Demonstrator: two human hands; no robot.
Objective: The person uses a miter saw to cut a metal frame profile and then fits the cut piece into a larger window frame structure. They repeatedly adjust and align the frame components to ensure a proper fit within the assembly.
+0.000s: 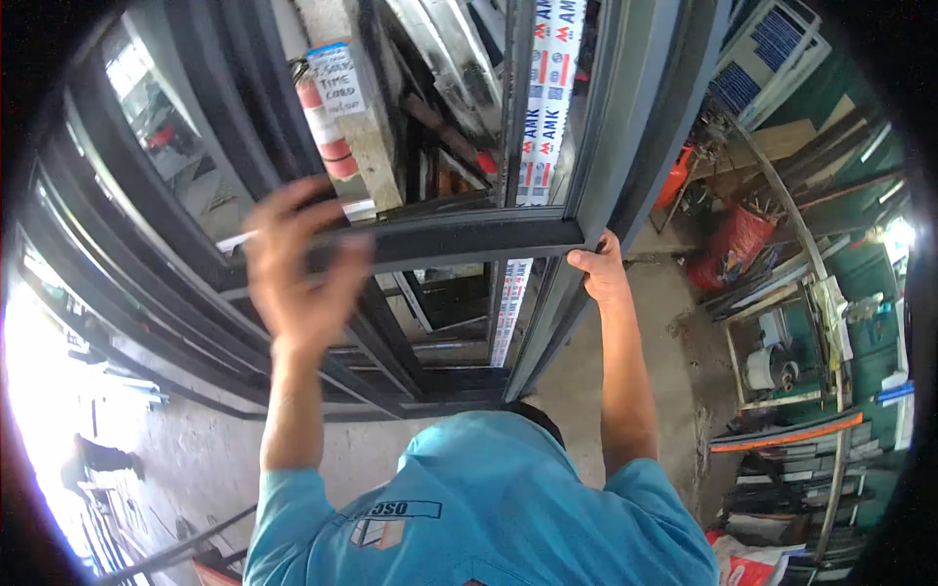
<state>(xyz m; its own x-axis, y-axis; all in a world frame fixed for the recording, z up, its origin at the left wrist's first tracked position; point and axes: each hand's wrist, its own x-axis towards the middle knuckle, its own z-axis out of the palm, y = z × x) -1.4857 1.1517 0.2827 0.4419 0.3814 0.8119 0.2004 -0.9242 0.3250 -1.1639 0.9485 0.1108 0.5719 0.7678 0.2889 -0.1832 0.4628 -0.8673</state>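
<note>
A large dark grey metal window frame [459,240] stands upright in front of me, with a crossbar running between its side posts. My right hand [606,272] grips the right side post where the crossbar meets it, its thumb on the near face. Over the left part of the crossbar is my left hand [305,269], smeared by motion, its fingers spread and nothing seen in them. Whether it touches the bar I cannot tell. White protective tape [547,107] with red and blue print shows through the frame's opening.
More dark frames [166,293] stand close at the left. A red sack [735,244] of scraps sits on the floor at the right, near a shelf with a motor-like machine [772,368]. Stacked metal profiles [791,479] lie at the lower right. A handwritten paper sign [337,83] hangs beyond the frame.
</note>
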